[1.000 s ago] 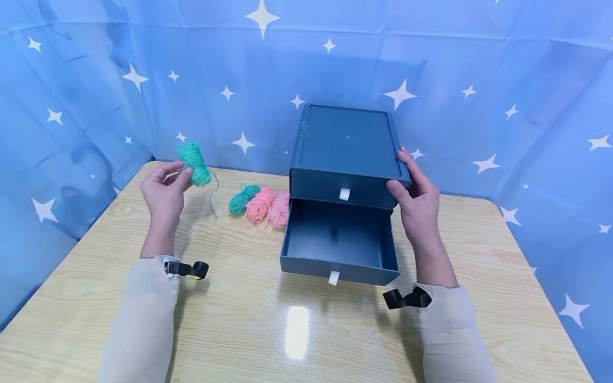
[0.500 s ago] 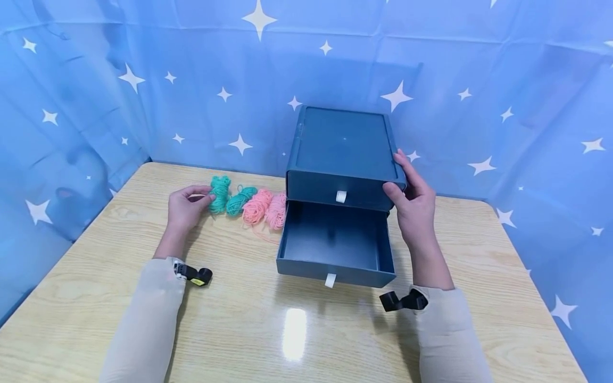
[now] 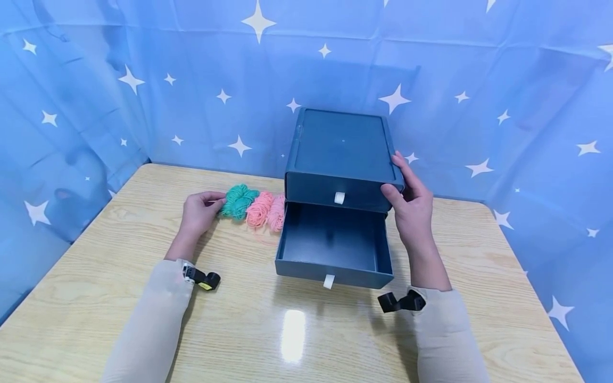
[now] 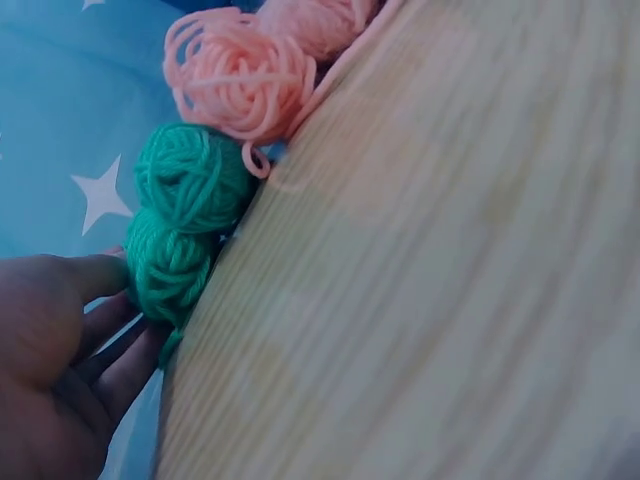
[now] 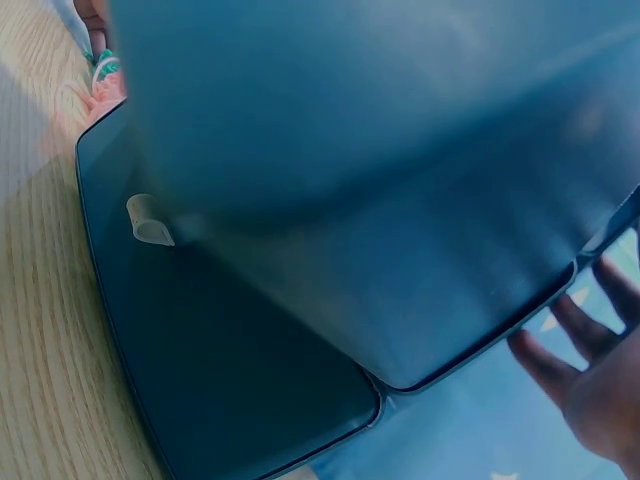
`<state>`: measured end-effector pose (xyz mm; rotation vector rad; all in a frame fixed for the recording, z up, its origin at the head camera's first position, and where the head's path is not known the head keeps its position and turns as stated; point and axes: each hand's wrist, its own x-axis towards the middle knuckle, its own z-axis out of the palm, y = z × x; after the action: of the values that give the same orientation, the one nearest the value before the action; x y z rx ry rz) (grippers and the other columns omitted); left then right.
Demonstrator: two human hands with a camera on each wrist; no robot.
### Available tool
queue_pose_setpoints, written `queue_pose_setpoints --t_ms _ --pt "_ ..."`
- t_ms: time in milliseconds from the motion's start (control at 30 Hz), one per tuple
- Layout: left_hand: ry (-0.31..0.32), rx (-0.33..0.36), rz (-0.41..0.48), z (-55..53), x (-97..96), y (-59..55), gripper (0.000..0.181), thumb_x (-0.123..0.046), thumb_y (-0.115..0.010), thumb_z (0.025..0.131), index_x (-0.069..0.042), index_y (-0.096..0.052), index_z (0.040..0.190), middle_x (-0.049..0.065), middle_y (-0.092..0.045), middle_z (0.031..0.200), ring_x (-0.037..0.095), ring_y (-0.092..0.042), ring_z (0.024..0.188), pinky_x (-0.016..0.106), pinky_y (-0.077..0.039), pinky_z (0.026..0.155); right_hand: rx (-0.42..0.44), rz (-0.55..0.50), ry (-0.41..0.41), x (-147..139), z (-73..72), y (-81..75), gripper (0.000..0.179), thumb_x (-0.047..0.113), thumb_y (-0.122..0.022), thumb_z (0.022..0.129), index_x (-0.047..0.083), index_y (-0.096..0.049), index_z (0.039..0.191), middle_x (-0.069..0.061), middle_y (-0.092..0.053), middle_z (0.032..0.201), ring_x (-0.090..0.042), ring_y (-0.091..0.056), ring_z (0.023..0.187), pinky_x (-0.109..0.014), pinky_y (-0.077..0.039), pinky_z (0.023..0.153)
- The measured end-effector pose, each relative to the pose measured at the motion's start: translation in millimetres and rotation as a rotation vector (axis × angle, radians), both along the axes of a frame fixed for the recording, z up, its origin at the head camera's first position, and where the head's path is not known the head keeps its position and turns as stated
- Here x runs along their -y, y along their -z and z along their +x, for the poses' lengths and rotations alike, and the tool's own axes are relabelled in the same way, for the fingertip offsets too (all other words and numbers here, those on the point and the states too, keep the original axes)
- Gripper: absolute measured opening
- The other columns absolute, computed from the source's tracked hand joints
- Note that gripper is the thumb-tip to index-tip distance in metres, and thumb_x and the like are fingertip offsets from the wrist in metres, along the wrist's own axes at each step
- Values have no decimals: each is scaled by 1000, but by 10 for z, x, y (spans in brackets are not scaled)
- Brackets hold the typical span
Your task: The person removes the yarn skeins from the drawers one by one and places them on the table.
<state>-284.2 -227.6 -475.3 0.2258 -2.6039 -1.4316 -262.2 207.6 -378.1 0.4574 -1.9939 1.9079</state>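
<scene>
My left hand (image 3: 199,214) pinches the near end of a green yarn skein (image 4: 168,272) on the table. Thumb and fingertips meet its edge in the left wrist view. Right against it lies a second green skein (image 4: 195,182), followed by a coral one (image 3: 259,209) and a pale pink one (image 3: 276,213) beside the cabinet. My right hand (image 3: 413,205) holds the right front corner of the dark blue two-drawer cabinet (image 3: 342,143), thumb on the front and fingers along the side. Its lower drawer (image 3: 335,274) is pulled out with nothing in it; the upper one is closed.
The cabinet stands near the back of the wooden table (image 3: 230,319), before a blue star-patterned curtain (image 3: 201,64). White pull tabs hang on both drawers, the lower tab (image 3: 328,281) facing me. Loose pink strand lies by the skeins.
My left hand has brought the green skein down and rightward from the air, onto the table and up against the other green skein. My right hand stays on the cabinet corner.
</scene>
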Motion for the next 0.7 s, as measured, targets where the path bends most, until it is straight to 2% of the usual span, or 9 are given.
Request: queue_pose_setpoints --t_ms 67,133,200,300,433,500,567,700 --pt "4 3 -27 9 -27 -15 28 -18 -61 102 -2 -72 122 21 -70 125 31 -66 113 25 -54 87 0 7 4 -3 1 2 51 16 -67 98 23 -55 147 5 -42 161 -22 -42 147 -17 -44 108" --pt "9 3 -47 22 -54 -33 28 -18 -60 102 -2 -72 122 21 -70 124 32 -67 112 39 -55 93 2 15 8 -8 1 5 51 16 -66 98 24 -54 147 6 -42 161 -22 -42 147 -19 -45 108" --pt "14 3 -56 35 -75 -48 28 -18 -60 102 -1 -72 122 22 -71 123 33 -67 114 45 -55 97 6 34 16 -12 0 6 51 16 -66 98 25 -54 147 9 -43 160 -22 -43 146 -22 -45 110" --pt "29 8 -75 55 -106 -64 27 -17 -61 102 -1 -72 120 21 -72 119 32 -68 112 41 -56 93 14 49 23 -14 0 2 51 16 -66 99 27 -54 147 11 -44 159 -22 -44 145 -27 -44 113" --pt "53 21 -94 76 -140 -87 25 -16 -61 102 -2 -73 118 20 -74 116 29 -70 104 22 -56 78 23 62 35 -14 4 -8 51 17 -66 98 26 -54 147 11 -44 159 -21 -44 145 -31 -43 114" --pt "58 30 -110 88 -146 -107 25 -16 -60 102 -2 -73 118 20 -74 116 29 -70 103 17 -54 73 27 67 39 -16 6 -11 51 18 -66 99 26 -54 147 11 -44 159 -21 -44 145 -32 -43 114" --pt "56 42 -127 99 -145 -132 26 -16 -59 102 -2 -73 119 20 -73 117 29 -70 103 20 -54 75 30 71 41 -17 7 -13 51 18 -66 99 26 -54 147 11 -44 159 -21 -44 145 -34 -43 115" --pt "50 59 -165 131 -136 -198 29 -17 -56 103 0 -70 123 22 -71 120 31 -69 105 36 -57 83 33 67 40 -24 8 -12 51 17 -66 99 26 -54 147 11 -44 159 -21 -43 146 -36 -42 117"
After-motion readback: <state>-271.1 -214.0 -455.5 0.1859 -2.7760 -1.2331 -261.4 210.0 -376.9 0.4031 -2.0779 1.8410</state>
